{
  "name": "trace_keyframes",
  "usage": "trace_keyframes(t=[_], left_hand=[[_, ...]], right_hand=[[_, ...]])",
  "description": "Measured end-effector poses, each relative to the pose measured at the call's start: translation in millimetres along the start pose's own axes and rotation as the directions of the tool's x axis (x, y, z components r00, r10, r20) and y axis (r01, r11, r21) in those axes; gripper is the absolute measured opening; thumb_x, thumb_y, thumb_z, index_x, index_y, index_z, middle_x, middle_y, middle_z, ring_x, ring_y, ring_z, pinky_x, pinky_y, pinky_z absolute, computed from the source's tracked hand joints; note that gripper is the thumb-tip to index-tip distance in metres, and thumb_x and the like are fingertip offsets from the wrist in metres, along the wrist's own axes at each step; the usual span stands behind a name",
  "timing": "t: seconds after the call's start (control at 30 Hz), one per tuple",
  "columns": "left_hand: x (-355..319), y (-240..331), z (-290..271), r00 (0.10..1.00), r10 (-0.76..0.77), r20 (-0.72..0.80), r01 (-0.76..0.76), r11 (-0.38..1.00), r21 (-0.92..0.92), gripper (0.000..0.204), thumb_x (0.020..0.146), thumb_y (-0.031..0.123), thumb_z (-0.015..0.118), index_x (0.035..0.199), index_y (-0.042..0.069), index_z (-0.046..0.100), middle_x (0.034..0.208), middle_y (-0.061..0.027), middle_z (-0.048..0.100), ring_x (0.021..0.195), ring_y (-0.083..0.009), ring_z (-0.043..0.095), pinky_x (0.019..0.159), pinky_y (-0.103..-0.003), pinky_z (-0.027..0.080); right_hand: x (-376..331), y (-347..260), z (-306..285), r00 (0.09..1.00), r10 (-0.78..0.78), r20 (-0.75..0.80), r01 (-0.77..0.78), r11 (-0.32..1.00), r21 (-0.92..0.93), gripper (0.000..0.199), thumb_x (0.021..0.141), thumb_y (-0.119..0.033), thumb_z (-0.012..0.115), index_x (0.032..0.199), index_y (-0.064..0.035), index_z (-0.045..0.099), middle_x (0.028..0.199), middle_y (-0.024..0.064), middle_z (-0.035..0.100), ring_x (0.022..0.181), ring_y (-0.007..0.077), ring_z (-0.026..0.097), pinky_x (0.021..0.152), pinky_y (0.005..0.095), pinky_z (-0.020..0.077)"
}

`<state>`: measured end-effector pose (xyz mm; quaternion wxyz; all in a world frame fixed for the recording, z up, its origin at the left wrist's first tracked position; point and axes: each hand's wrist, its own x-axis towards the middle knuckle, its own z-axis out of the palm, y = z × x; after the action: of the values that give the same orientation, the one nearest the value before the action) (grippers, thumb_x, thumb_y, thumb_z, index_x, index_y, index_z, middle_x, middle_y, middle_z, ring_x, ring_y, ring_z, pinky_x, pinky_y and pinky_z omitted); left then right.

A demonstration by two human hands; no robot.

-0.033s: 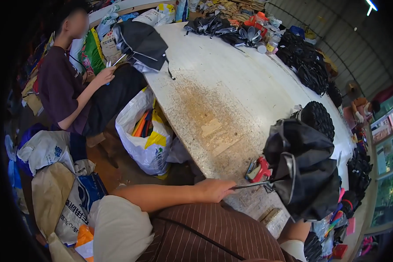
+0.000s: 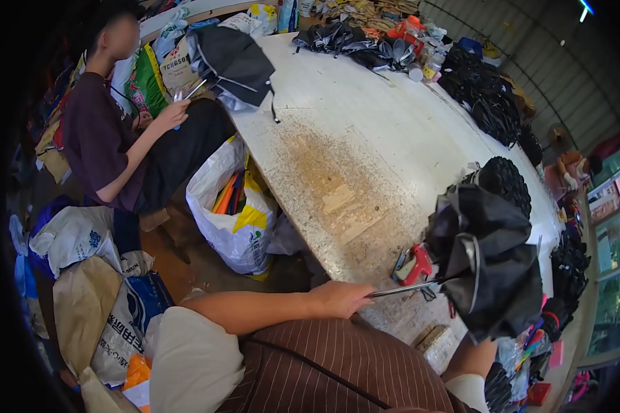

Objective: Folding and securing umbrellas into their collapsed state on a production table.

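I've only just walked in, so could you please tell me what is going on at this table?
The person's left hand grips the metal shaft of a black umbrella, whose canopy hangs in loose folds at the near right of the white table. The right forearm runs up to the canopy, which hides the right hand. A red tool lies on the table beside the shaft. At the left, a seated co-worker holds another black umbrella.

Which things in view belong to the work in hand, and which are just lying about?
In hand:
metal shaft, gripped by left hand
black umbrella canopy; right forearm behind it, grip hidden

Seemingly just lying about:
red tool on table
white sack beside table
black pile at far edge
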<state>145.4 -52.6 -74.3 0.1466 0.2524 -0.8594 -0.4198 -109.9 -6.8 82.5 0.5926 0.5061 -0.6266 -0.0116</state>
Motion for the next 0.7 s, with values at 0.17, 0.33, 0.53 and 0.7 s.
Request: trace_keyframes(t=[0.17, 0.33, 0.53, 0.7], left_hand=[[-61, -41, -36, 0.996, 0.024, 0.091, -0.028, 0.999, 0.039, 0.019, 0.089, 0.024, 0.053, 0.1, 0.008, 0.05, 0.082, -0.011, 0.062, 0.066, -0.0325, 0.059, 0.057, -0.038, 0.045], [-75, -64, -39, 0.998, 0.052, -0.036, -0.055, 0.994, -0.094, 0.017, 0.086, 0.023, 0.059, 0.093, 0.008, 0.056, 0.077, -0.0085, 0.062, 0.058, -0.0274, 0.056, 0.052, -0.034, 0.043], [-89, -84, -72, 0.95, -0.008, -0.311, 0.017, 0.999, 0.027, 0.016, 0.078, 0.021, 0.068, 0.077, 0.007, 0.061, 0.063, -0.0025, 0.06, 0.048, -0.0194, 0.051, 0.047, -0.028, 0.039], [-100, -115, -109, 0.931, 0.127, -0.344, -0.093, 0.989, 0.114, 0.016, 0.075, 0.02, 0.071, 0.071, 0.008, 0.061, 0.056, -0.0004, 0.056, 0.044, -0.0173, 0.047, 0.043, -0.027, 0.035]], right_hand=[[23, 36, 5, 0.86, 0.226, 0.458, -0.304, 0.947, 0.103, 0.037, 0.072, -0.047, 0.061, 0.082, -0.0111, 0.067, 0.075, 0.0063, 0.065, 0.063, 0.0253, 0.059, 0.056, 0.0326, 0.0461], [49, -13, -30, 0.758, 0.245, 0.605, -0.354, 0.933, 0.066, 0.033, 0.074, -0.043, 0.06, 0.079, -0.0116, 0.067, 0.075, 0.0028, 0.065, 0.063, 0.0213, 0.059, 0.062, 0.033, 0.0458], [-4, 8, 25, 0.545, -0.104, 0.832, -0.35, 0.873, 0.339, 0.033, 0.076, -0.04, 0.061, 0.087, -0.0095, 0.067, 0.086, 0.0046, 0.065, 0.072, 0.0215, 0.059, 0.066, 0.0334, 0.0464], [-152, 134, 60, 0.201, -0.476, 0.856, -0.447, 0.733, 0.512, 0.037, 0.077, -0.036, 0.061, 0.099, -0.0067, 0.066, 0.1, 0.008, 0.064, 0.082, 0.0228, 0.061, 0.068, 0.0333, 0.0472]])
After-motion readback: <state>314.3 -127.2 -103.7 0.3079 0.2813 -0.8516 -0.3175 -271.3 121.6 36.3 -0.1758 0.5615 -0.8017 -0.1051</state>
